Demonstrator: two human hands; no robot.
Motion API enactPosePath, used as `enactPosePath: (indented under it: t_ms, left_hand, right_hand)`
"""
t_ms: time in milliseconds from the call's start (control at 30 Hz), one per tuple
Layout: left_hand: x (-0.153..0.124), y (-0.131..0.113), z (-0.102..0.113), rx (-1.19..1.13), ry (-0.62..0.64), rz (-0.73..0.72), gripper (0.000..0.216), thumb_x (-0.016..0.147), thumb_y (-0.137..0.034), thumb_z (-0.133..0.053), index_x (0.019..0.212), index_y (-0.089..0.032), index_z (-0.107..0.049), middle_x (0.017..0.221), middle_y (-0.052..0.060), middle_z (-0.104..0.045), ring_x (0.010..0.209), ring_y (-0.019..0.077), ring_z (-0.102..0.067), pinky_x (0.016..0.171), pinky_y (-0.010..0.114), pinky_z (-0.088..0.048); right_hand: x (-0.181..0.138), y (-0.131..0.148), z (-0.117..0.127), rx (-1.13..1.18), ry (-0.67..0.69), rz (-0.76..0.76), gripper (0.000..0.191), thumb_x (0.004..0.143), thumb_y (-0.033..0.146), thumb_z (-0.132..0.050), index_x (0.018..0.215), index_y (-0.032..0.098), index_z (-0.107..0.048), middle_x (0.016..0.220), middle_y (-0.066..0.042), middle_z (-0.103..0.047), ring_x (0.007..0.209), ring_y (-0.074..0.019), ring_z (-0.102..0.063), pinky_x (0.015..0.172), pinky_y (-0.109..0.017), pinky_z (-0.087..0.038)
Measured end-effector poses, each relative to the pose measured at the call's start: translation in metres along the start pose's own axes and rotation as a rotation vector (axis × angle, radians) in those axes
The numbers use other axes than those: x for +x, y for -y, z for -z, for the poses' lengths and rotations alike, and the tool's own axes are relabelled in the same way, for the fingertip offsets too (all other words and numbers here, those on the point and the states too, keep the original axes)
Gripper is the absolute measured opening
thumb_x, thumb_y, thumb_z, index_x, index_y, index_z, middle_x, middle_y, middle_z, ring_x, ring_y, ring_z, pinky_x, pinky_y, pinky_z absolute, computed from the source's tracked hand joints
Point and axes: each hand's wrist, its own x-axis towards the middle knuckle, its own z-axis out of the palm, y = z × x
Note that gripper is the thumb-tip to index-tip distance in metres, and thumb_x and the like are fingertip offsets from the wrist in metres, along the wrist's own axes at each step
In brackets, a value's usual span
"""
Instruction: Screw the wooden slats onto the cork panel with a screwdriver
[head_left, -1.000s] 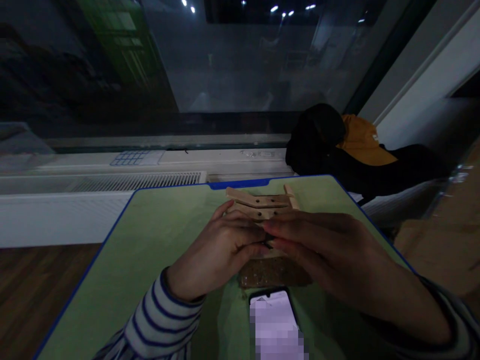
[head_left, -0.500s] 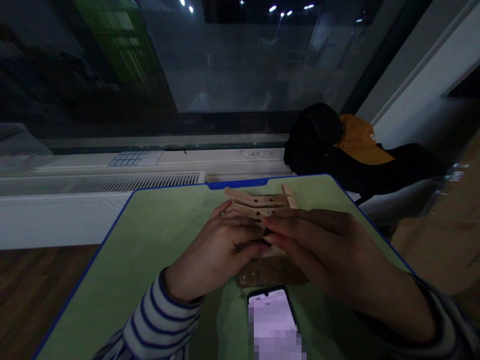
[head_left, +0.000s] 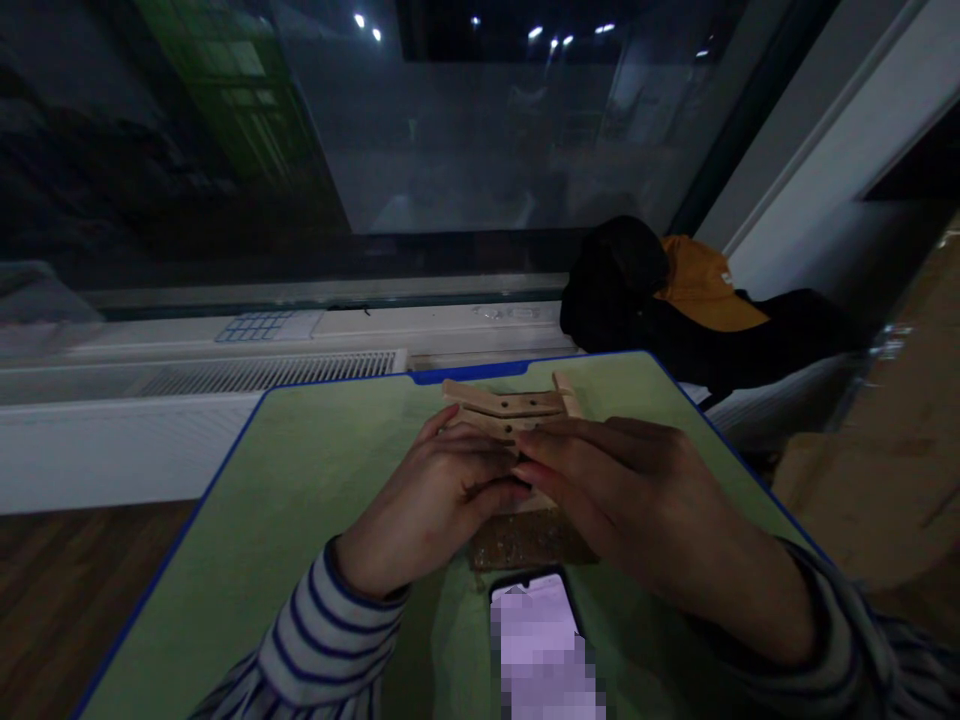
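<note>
My left hand lies over several pale wooden pieces, its fingers and thumb closed round one of them, mostly hidden beneath. Fingers and thumb pinched together, my right hand meets it at the same spot; whatever is between its fingertips is too small or hidden to make out. Just beyond the hands rests a bent wooden strip with two dark holes. A short wooden stick stands at an angle to its right end. Under and in front of the hands shows a brown, shiny slab, perhaps taped cardboard.
A phone with a lit screen lies close in front of the brown slab. Everything sits on a green table with a blue edge. Behind it are a radiator, a window sill, and an orange cap on black cloth. Cardboard stands at right.
The view has shifted slightly, so everything sits a little further left. Both hands keep nearly the same hold over the wooden pieces.
</note>
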Motion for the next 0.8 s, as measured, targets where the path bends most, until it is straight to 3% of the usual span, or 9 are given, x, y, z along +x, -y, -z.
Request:
enactPosePath:
  t_ms: [267, 500, 800]
  left_hand:
    - [-0.001, 0.003, 0.000, 0.013, -0.008, -0.003, 0.017, 0.083, -0.025, -0.058, 0.098, -0.028, -0.067, 0.106, 0.000, -0.067, 0.110, 0.0200, -0.054, 0.108, 0.047, -0.018]
    - [-0.002, 0.000, 0.003, 0.014, 0.003, 0.003, 0.014, 0.079, -0.020, -0.062, 0.092, -0.024, -0.067, 0.106, 0.002, -0.067, 0.108, 0.0213, -0.055, 0.107, 0.048, -0.022]
    - [-0.009, -0.006, 0.017, 0.092, -0.006, 0.013, 0.022, 0.081, -0.022, -0.060, 0.102, -0.027, -0.065, 0.110, 0.000, -0.066, 0.108, 0.0196, -0.054, 0.102, 0.044, -0.031]
  right_hand:
    - [0.002, 0.003, -0.004, 0.108, 0.039, -0.062, 0.016, 0.090, 0.022, -0.048, 0.100, 0.016, -0.059, 0.099, -0.008, -0.069, 0.088, -0.0189, -0.065, 0.078, -0.033, -0.052]
    - [-0.001, 0.006, -0.004, 0.120, 0.164, -0.118, 0.035, 0.089, 0.020, -0.048, 0.124, 0.020, -0.045, 0.121, -0.008, -0.060, 0.106, -0.0202, -0.059, 0.088, -0.037, -0.048]
    - [-0.001, 0.004, 0.010, 0.179, 0.029, -0.151, 0.031, 0.086, 0.016, -0.051, 0.116, 0.022, -0.049, 0.109, -0.005, -0.065, 0.096, -0.0170, -0.063, 0.081, -0.032, -0.051]
